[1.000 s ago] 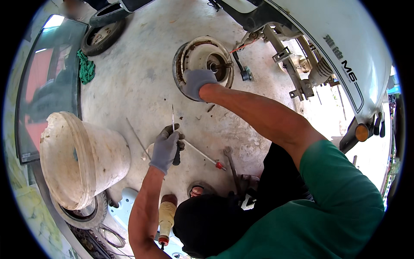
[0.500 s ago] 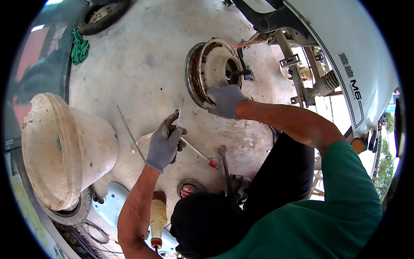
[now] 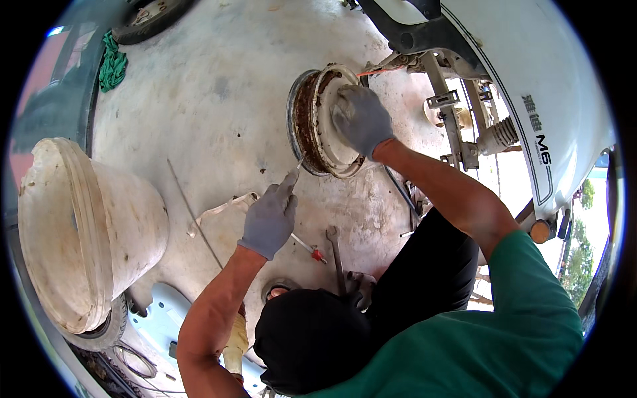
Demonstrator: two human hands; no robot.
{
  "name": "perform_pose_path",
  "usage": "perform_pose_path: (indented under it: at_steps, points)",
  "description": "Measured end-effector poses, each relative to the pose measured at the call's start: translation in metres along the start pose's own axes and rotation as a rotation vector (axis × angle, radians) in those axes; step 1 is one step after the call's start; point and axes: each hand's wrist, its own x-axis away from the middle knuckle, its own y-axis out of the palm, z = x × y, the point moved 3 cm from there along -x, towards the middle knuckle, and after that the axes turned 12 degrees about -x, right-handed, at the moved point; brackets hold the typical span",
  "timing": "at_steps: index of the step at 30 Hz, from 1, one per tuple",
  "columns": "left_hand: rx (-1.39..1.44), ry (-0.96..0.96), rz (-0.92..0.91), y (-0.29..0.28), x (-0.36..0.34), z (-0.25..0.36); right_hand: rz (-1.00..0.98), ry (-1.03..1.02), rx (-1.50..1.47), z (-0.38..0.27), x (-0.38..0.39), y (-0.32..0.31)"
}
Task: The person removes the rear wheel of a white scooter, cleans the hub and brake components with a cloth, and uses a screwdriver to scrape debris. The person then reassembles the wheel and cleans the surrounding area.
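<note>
Head view: a person in a green shirt (image 3: 464, 338) and a black cap (image 3: 312, 338) is bending over a pale concrete floor (image 3: 199, 119), wearing grey gloves. A rusty white wheel (image 3: 325, 126) is sitting in the upper middle, tilted, its pale face turning toward the right and its brown, flaking band showing on the left.

The left hand (image 3: 271, 215) is reaching up from below, its fingers grasping a thin tool (image 3: 300, 162). The tip is pointing at the wheel's lower left edge; whether it is touching cannot be told. The right hand (image 3: 363, 123) is lying over the wheel's face, covering the centre. Its fingers are partly hiding, so whether they are clenching on something or only pressing cannot be told.

Below the wheel, a wrench (image 3: 336, 255) is lying just beside a red-tipped rod (image 3: 317, 254). Farther left, a long thin rod (image 3: 189, 207) is slanting across the floor near a big stained white bucket (image 3: 136, 219). A light blue panel (image 3: 162, 312) is lying below the bucket. At upper left, a green cloth (image 3: 113, 63) is lying crumpled near a tyre (image 3: 149, 23). A white vehicle (image 3: 531, 73) is filling the upper right, its metal frame (image 3: 446, 106) showing.
</note>
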Motion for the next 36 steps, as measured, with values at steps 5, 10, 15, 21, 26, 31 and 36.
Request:
perform_pose_path:
  at_steps: [5, 10, 15, 21, 26, 31, 36]
  points:
    - [-0.137, 0.029, 0.014, 0.002, -0.016, -0.006, 0.004, -0.011, 0.028, -0.009, 0.008, 0.001]
    - [-0.191, 0.058, 0.056, -0.030, -0.086, -0.010, -0.034, -0.025, 0.040, -0.014, 0.011, -0.002]
    - [0.041, 0.002, -0.114, -0.055, -0.124, -0.005, -0.015, -0.053, 0.018, -0.015, 0.010, -0.001]
    - [0.176, -0.038, -0.087, -0.048, -0.070, -0.012, -0.035, -0.048, 0.034, -0.015, 0.009, 0.000]
    - [0.042, 0.044, -0.082, -0.055, -0.130, -0.006, -0.050, -0.010, 0.019, -0.015, 0.011, -0.002]
    - [0.048, 0.030, -0.150, -0.067, -0.130, -0.003, -0.018, -0.063, 0.000, -0.014, 0.011, 0.003]
    - [0.156, 0.033, -0.117, -0.057, -0.099, -0.005, -0.033, -0.017, -0.005, -0.012, 0.010, 0.000]
